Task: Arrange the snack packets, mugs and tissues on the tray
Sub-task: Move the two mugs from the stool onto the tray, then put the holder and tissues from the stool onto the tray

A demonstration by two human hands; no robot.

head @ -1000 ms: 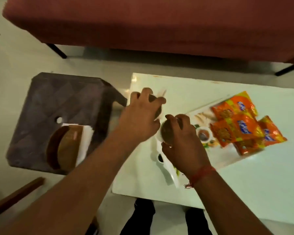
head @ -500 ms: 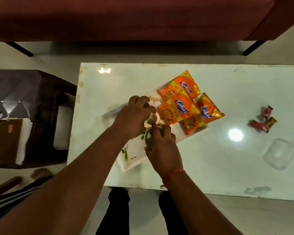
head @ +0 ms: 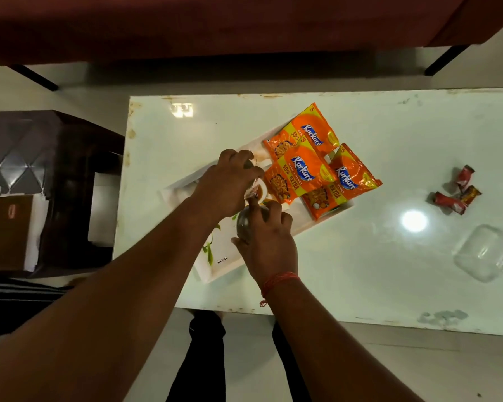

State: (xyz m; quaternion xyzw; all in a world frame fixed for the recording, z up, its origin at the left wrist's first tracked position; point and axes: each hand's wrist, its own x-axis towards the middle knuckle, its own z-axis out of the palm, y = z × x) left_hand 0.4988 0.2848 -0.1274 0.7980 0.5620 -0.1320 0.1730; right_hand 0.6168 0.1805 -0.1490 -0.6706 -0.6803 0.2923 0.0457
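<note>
The three Kurkure packets (head: 317, 166) overhang the white tray's (head: 215, 262) far end and could slide onto the pale table (head: 360, 271) if jostled. The left hand (head: 227, 184) is clamped on one mug, the right hand (head: 269, 242) on a dark mug (head: 243, 224) mid-tray; bumping them risks a spill. A maroon sofa (head: 215, 24) stands beyond the table.

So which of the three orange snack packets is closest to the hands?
The middle packet: its lower-left corner sits right beside the left hand and a mug. The top packet and the right packet lie farther off.
</note>
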